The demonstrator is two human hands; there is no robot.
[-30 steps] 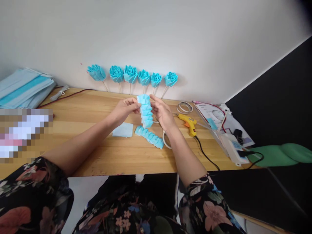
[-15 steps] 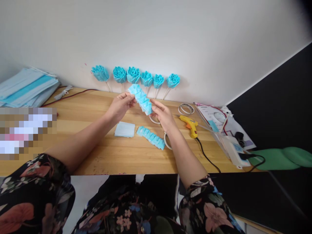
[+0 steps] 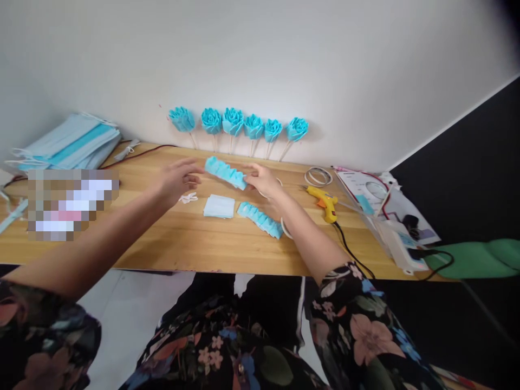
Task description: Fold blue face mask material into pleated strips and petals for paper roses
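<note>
A pleated light-blue strip [image 3: 224,172] lies slantwise between my hands, low over the table or resting on it. My right hand [image 3: 264,181] pinches its right end between thumb and fingers. Just left of the strip's other end, my left hand [image 3: 179,180] is open, fingers spread and slightly blurred, holding nothing. Nearer me lies a second pleated strip [image 3: 260,219], with a stack of pale blue squares [image 3: 219,207] to its left. A small white looped bit [image 3: 188,198] sits below my left hand.
Several blue flowers on sticks [image 3: 233,122] lean against the wall. On the right are a yellow glue gun [image 3: 327,203], white rings [image 3: 318,176], a power strip [image 3: 400,246] and papers [image 3: 424,227]. Face masks [image 3: 75,143] are piled at the left, beside a blurred-out patch.
My left hand has let go of the pleated strip and moved left, its fingers spreading. The strip has come down toward the table, its right end still at my right hand. The view has shifted slightly.
</note>
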